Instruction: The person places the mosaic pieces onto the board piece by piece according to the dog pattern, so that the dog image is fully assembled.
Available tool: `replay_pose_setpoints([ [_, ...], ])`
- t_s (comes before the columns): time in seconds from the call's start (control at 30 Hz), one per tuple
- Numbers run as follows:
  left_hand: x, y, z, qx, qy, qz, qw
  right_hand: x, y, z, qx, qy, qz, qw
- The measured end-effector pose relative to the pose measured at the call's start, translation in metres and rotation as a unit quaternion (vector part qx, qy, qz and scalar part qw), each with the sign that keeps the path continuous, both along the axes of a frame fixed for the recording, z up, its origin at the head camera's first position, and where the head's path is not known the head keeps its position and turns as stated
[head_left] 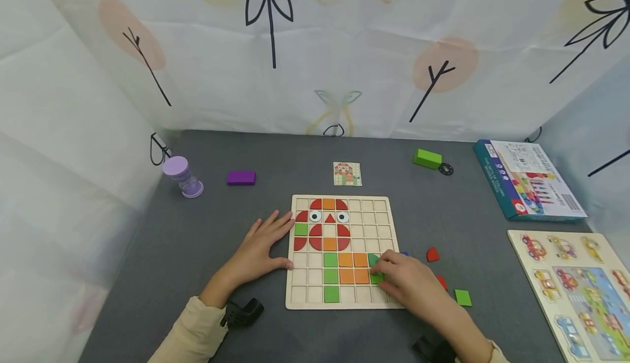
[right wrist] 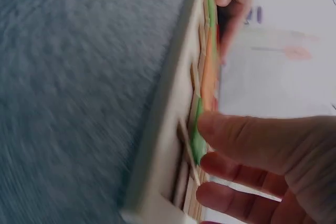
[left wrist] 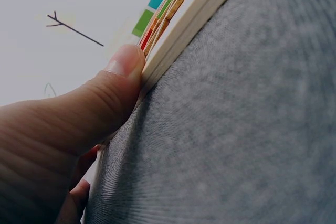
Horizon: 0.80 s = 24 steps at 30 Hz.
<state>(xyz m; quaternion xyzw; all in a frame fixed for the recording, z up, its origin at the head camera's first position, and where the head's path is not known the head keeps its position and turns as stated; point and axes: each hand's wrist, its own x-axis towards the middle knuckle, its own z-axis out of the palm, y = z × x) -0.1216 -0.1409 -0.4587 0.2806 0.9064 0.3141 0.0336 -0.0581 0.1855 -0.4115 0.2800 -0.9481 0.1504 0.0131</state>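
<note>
A wooden grid board (head_left: pixel 307 294) lies on the dark table, with red, orange and green tiles and two eye tiles in its squares. My left hand (head_left: pixel 258 248) rests at the board's left edge with fingers spread; in the left wrist view its thumb (left wrist: pixel 123 69) touches the board's side. Over the right part of the board, my right hand (head_left: pixel 408 275) pinches a green tile (right wrist: pixel 198 135) between thumb and index fingertips, at a square beside the orange tiles (head_left: pixel 354 268). Above it sits a green piece (head_left: pixel 372 259) with a curved edge, partly covered by the fingers.
Loose red pieces (head_left: pixel 432 254) and a green square (head_left: pixel 462 297) lie right of the board. Behind it are a small pattern card (head_left: pixel 346 174), a purple block (head_left: pixel 241 177), a green block (head_left: pixel 427 158) and a sand timer (head_left: pixel 183 177). A box (head_left: pixel 531 180) and picture puzzle (head_left: pixel 534 281) stand at right.
</note>
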Motion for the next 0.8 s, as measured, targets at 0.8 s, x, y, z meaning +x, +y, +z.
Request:
replay_pose_setpoints([
  [0.8, -0.001, 0.0, 0.0, -0.008, -0.01, 0.005, 0.9999, 0.039, 0.105, 0.002, 0.068, -0.13, -0.221, 0.964],
])
